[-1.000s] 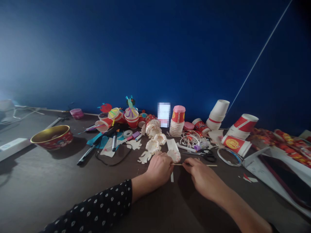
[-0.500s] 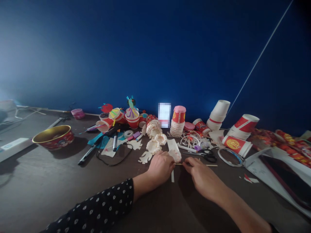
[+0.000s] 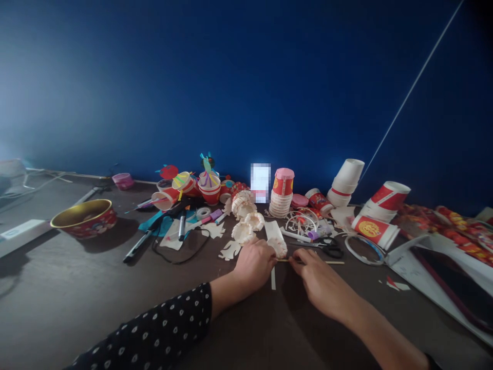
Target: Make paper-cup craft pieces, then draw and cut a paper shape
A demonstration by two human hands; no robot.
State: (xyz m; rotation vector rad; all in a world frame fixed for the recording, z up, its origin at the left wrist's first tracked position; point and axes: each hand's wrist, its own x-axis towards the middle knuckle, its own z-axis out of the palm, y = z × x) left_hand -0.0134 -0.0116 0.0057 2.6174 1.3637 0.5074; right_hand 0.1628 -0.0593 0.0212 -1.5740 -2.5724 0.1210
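A thin wooden stick point(image 3: 334, 263) lies crosswise low over the table, between my two hands. My left hand point(image 3: 254, 262) is closed at its left end, fingertips pinched together. On its middle, the fingers of my right hand point(image 3: 314, 275) are closed too, and the stick's far end pokes out to the right. Under the stick a narrow white paper strip point(image 3: 273, 279) runs toward me. Just beyond my fingers lies a whitish, ruffled paper piece point(image 3: 278, 247), partly on a white paper sheet point(image 3: 274, 230). More ruffled cup-like pieces point(image 3: 242, 232) sit behind my left hand.
Black scissors point(image 3: 332, 248) and a clear tape ring point(image 3: 364, 250) lie at right, before a tablet point(image 3: 456, 282) in a white tray. Stacked paper cups point(image 3: 281, 203) stand along the blue wall. Markers point(image 3: 182, 227), a black cord and a red-gold bowl point(image 3: 90, 226) are at left.
Both hands stay in almost the same place on the stick. Nothing else has visibly moved.
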